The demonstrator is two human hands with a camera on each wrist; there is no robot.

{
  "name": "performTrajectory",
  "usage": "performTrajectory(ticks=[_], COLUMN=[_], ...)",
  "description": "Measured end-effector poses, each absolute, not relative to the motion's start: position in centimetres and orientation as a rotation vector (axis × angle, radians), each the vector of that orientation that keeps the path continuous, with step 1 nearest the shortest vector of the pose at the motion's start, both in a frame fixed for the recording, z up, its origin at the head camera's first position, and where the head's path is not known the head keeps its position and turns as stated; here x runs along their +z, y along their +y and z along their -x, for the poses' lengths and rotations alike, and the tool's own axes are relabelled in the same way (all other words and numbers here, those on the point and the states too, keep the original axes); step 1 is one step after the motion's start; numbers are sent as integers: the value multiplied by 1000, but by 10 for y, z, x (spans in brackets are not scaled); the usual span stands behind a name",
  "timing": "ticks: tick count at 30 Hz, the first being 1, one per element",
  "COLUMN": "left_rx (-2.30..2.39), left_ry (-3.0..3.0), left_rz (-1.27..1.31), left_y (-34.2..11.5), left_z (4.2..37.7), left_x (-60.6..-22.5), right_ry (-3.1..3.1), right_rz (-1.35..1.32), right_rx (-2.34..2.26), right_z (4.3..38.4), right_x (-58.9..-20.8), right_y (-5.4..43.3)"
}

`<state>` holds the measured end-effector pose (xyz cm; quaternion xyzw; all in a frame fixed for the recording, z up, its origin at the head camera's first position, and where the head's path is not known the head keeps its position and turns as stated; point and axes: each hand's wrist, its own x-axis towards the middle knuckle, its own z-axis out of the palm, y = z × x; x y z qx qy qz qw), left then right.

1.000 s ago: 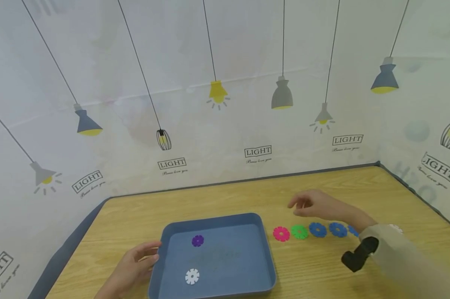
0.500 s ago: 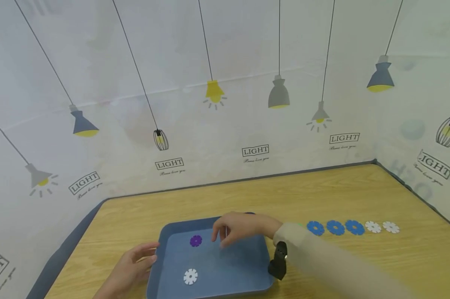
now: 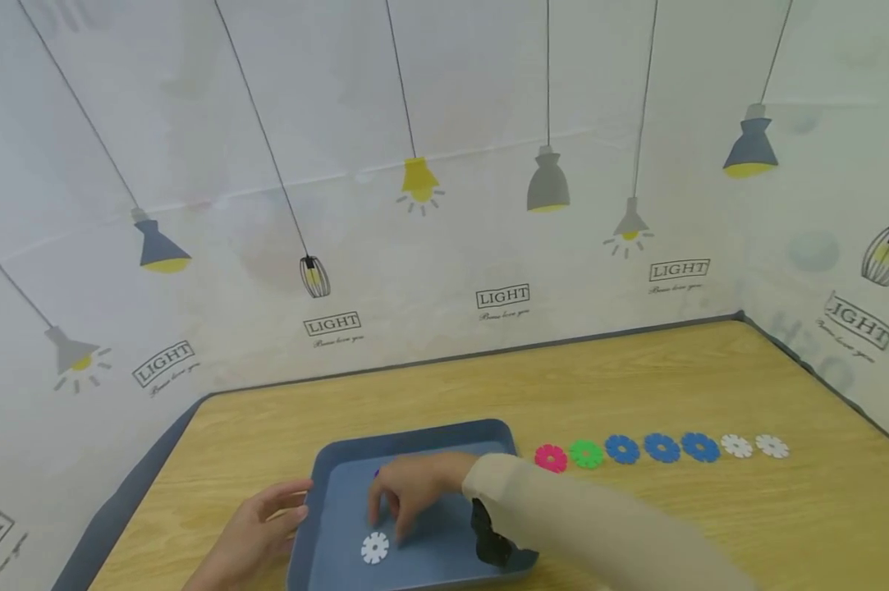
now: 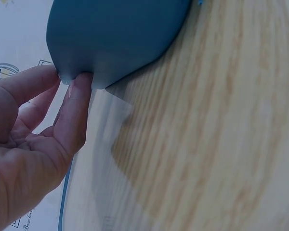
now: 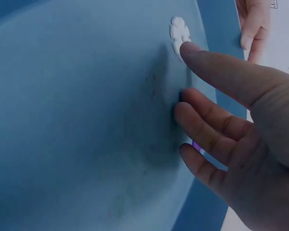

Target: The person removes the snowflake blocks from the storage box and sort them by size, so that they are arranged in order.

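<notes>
In the head view a blue tray lies on the table. My left hand is at its left side, and the left wrist view has the thumb and fingertips against the tray's outer wall. Over the tray floor, my right hand points its fingers down, apart and slightly bent, with nothing between them. Just beside those fingertips sits a white notched interlocking disc; the thumb overlaps this disc in the right wrist view. Most of a purple disc is hidden behind the right hand.
Right of the tray, a row of discs lies on the wooden table: pink, green, three blue and two white. Behind the table stands a wall covering printed with lamps.
My right hand has swung left from above the row of discs into the tray, down beside the white disc. My left hand stays at the tray's side.
</notes>
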<state>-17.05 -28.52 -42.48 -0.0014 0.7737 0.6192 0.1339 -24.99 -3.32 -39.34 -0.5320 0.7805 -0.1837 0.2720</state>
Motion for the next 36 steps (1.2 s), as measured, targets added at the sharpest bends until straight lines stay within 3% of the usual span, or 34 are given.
performTrajectory(ticks=[36], left_rx=[1818], left_ry=[2240], left_rz=[-32], left_y=[-286], left_z=[169], left_x=[-424], right_ry=[2118], right_rz=[1400], right_rx=[-451], right_z=[243], right_x=[-398], right_y=[-53])
